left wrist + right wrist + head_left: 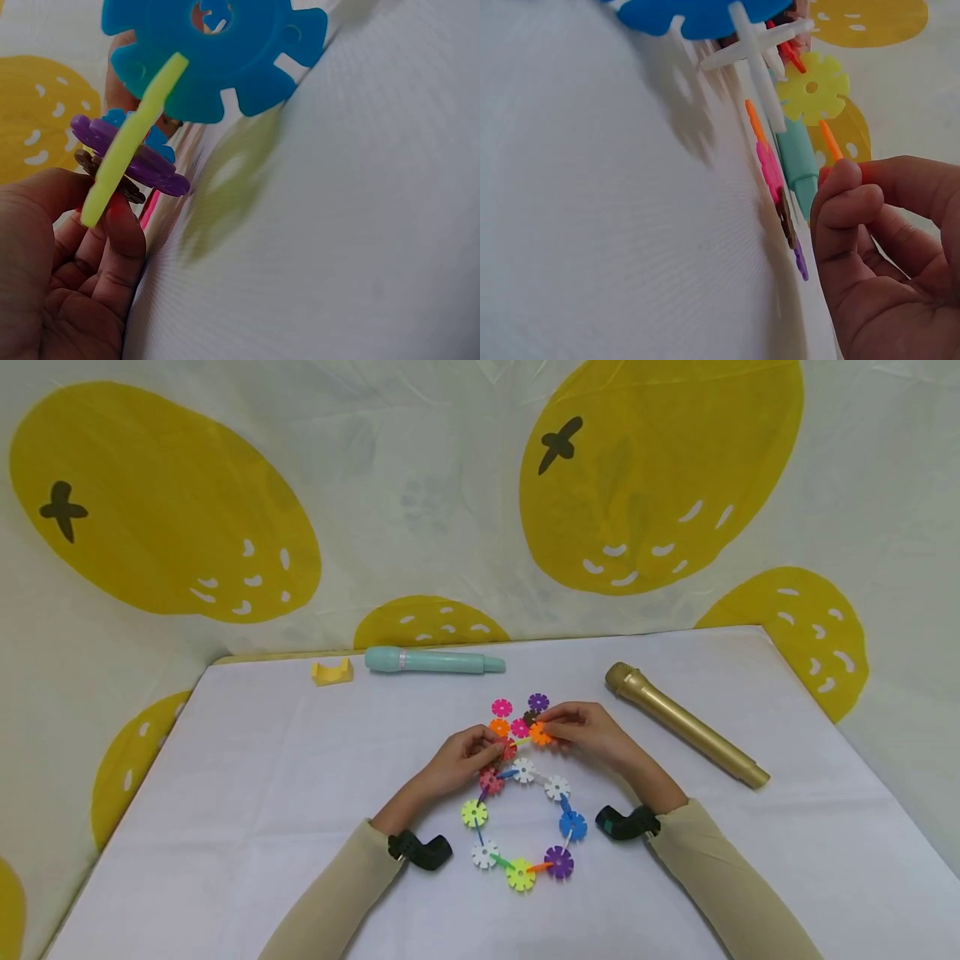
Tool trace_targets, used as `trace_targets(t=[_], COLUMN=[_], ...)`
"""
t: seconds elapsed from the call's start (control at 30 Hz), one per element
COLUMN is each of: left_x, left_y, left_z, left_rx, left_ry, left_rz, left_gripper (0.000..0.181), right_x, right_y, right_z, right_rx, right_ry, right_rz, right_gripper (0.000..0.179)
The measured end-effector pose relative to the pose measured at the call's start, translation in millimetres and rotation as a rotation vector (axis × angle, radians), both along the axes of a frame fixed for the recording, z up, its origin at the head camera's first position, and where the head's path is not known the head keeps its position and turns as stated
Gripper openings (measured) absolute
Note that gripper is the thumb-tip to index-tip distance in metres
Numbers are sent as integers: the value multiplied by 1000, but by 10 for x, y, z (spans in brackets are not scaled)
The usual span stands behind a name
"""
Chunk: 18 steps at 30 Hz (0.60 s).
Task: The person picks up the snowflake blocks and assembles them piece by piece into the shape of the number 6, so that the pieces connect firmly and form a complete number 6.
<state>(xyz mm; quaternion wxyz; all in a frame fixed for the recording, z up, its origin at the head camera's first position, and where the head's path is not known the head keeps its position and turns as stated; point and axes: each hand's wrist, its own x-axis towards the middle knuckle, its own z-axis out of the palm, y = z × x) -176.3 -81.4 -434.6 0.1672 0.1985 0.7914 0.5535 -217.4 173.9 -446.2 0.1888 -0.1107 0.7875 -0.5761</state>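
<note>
Notched plastic snowflake discs are linked into a ring on the white table, some flat-facing and others edge-on. My left hand pinches a red snowflake disc above the ring's upper left. A brown disc is beside its fingertips, partly hidden in the left wrist view. Between thumb and fingers, my right hand holds an orange snowflake disc. Next to that disc is a yellow disc, which spans the gap between the two hands in the head view.
Several loose discs lie just beyond the hands, among them a pink one and a purple one. A teal microphone and a yellow stand lie at the back. A gold microphone is on the right.
</note>
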Motion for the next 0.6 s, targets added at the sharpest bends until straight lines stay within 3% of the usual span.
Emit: trace_targets(t=[0.6], left_x=[17], left_y=[0], left_z=[35], left_rx=[-10], left_ry=[11], left_rz=[-7], left_gripper=[18], right_x=[21], right_y=[-18], right_z=[41], right_rx=[-27], right_ry=[-22], right_rz=[3], right_gripper=[30])
